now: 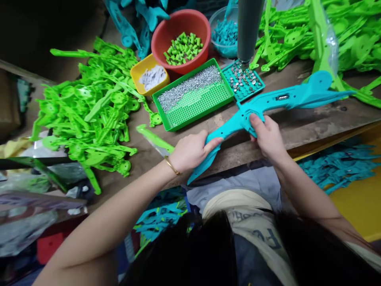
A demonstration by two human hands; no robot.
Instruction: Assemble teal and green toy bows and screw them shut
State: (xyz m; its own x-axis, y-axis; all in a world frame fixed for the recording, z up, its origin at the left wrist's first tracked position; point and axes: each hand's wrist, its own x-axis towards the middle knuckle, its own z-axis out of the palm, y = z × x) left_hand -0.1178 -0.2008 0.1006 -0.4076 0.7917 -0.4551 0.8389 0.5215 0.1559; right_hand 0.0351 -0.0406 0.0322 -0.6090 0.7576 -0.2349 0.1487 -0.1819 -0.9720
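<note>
Head view, workbench from above. Long teal plastic part (300,97) laid slantwise across the front edge of the wooden bench (312,127), its pointed lower end overhanging the edge towards the lap, its broad rounded end up and to the right, a small metal insert near mid-length.

Left hand (192,151), gold bangle (172,166) at the wrist: fingers curled tight round the narrow lower section, thumb laid on top.

Right hand (269,137): fingers closed on the part at its perforated hub, thumb pressed to the upper face.

Just behind the part: green perforated tray (162,115) half filled with small silvery fasteners; beside it, to the right, a small teal tray (262,84) of metal pieces under a grey vertical column (248,28).

Further back: yellow dish (135,71) of white bits, red bowl (190,20) of short green tube pieces, clear bowl (224,33) of teal pieces.

Heaps of green plastic parts at left (92,111) and at right rear (327,35). Below the bench, at right, more teal parts (336,167) in a yellow bin.
</note>
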